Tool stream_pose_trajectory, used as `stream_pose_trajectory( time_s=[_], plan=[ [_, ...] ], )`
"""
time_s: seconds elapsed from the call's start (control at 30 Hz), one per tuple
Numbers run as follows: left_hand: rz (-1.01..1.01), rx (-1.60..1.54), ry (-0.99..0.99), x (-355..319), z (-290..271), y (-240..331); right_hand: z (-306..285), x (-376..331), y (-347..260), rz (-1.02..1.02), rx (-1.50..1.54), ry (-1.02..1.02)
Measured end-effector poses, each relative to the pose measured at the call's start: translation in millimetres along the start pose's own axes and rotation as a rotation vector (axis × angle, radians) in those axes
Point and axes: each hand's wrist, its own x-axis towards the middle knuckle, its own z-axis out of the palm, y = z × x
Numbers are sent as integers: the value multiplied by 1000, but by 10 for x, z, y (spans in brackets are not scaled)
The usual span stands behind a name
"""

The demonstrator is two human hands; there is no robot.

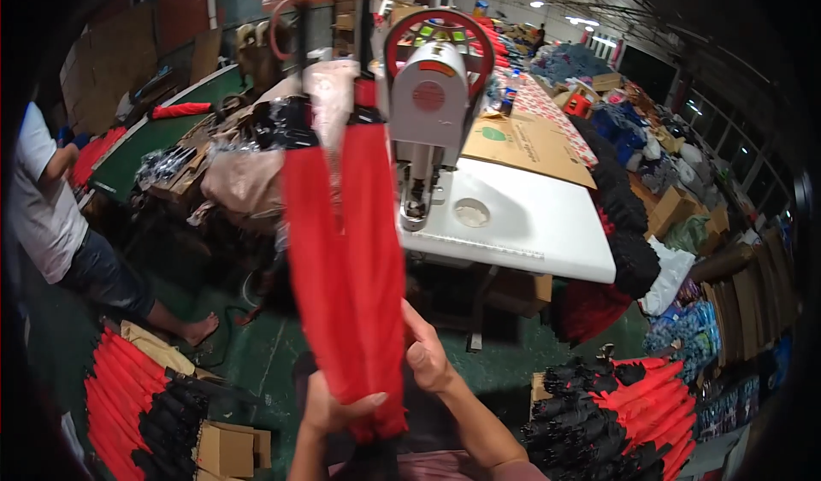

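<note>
Two long red folded umbrellas (pixel 374 224) stand upright side by side in front of me, with black upper ends; they are slightly blurred. My left hand (pixel 342 406) is closed round their lower part, thumb across the front. My right hand (pixel 430 363) is just right of the red cloth, index finger stretched up along its edge and thumb bent; it grips nothing that I can see. Right behind the umbrellas is a white sewing-type machine (pixel 432 96) with a red handwheel (pixel 394 49), on a white worktable (pixel 522 216).
Piles of red and black umbrellas lie low left (pixel 124 395) and low right (pixel 633 413). An opened cardboard box (pixel 227 448) is beside the left pile. Flat cardboard (pixel 530 147) lies on the worktable. A person (pixel 64 216) stands at left by a green table (pixel 137 152).
</note>
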Motion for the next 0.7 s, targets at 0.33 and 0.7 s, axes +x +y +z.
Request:
stream_pose_trajectory(
  time_s=[0.33, 0.7],
  plan=[
    [-81, -367, -16, 98, 135, -409, -155, 16, 394, 232, 95, -50],
    [-72, -385, -143, 115, 62, -606, -217, -58, 157, 346, 87, 30]
  ],
)
